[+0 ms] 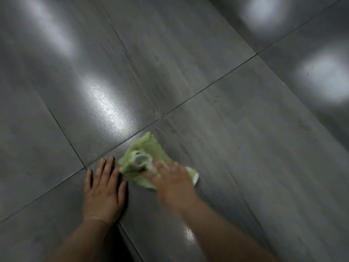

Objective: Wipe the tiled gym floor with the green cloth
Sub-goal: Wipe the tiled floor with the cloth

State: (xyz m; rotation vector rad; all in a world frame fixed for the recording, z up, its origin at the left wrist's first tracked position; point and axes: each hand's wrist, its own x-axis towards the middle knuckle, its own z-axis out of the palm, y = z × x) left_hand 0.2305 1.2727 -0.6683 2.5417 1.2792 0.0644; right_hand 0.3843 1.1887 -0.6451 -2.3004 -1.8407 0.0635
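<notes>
The green cloth [143, 150] lies crumpled on the grey tiled floor [236, 120], with a white patch in its middle and a white edge at its right. My right hand [172, 179] presses down on the cloth's near half; it is blurred by motion, and whether its fingers are straight or curled into the cloth is not clear. My left hand [103, 190] rests flat on the floor just left of the cloth, fingers straight and slightly spread, apart from the cloth by a narrow gap.
Large glossy grey tiles with dark grout lines [207, 86] fill the view. Bright light reflections [111, 108] lie on the floor at left and at upper right. Faint dark scuff streaks [170, 125] run just beyond the cloth.
</notes>
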